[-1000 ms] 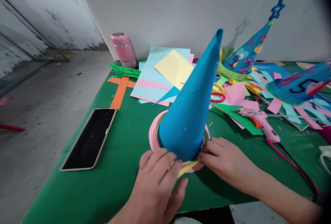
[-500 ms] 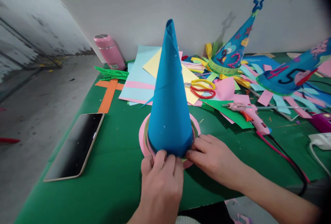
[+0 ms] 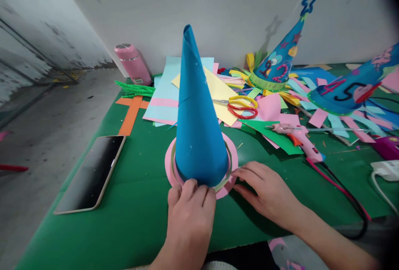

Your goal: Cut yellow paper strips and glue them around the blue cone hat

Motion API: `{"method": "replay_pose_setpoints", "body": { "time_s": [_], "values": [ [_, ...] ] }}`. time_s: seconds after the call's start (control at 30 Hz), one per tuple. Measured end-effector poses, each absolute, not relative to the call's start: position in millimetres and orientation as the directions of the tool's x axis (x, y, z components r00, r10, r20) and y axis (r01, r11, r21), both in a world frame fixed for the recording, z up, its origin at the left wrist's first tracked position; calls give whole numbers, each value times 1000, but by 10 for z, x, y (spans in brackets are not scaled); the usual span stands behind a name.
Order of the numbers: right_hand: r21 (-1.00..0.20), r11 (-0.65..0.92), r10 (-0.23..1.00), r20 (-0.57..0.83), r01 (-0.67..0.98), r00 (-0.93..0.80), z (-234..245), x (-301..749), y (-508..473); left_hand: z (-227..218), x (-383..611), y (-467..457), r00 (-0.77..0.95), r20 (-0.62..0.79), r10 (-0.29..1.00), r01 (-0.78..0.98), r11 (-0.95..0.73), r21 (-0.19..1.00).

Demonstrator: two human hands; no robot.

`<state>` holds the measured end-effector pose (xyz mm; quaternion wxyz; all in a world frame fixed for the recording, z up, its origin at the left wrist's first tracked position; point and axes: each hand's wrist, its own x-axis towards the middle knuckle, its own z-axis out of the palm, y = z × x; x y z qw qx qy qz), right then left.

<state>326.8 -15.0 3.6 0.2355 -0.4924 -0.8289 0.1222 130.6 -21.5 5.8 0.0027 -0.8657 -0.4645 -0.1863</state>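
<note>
A blue paper cone (image 3: 201,132) stands upright on a pink paper disc (image 3: 170,166), its tip leaning slightly left. Around the cone's foot runs a thin light-green paper ring (image 3: 230,162). My left hand (image 3: 190,216) is closed at the front of the base, fingers curled over the cone's lower rim and the ring; the fingertips are partly hidden. At the right edge of the disc is my right hand (image 3: 266,193), its thumb and fingers apart and the fingertips touching the pink paper.
Left lies a phone (image 3: 90,174); behind it are orange strips (image 3: 129,118), green pipe cleaners (image 3: 134,90) and a pink bottle (image 3: 134,64). Scissors (image 3: 243,107) rest on coloured paper. A pink glue gun (image 3: 297,137) with cord and decorated cone hats (image 3: 279,62) occupy the right.
The cone's tip has swung left, and the cone and disc have shifted slightly left. My right hand has drawn away from the cone's rim to the disc's edge, its fingers spreading.
</note>
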Motion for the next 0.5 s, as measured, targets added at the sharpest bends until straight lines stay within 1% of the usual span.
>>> {"method": "replay_pose_setpoints", "body": {
  "time_s": [0.23,0.5],
  "values": [
    [-427,488,873,249,761,-420,-2,3194,-164,51,1310,-226,488,317,813,815,-555,168],
    [-468,484,875,275,740,-399,-8,3204,-201,90,1310,-202,494,255,831,819,-543,186]
  ]
}}
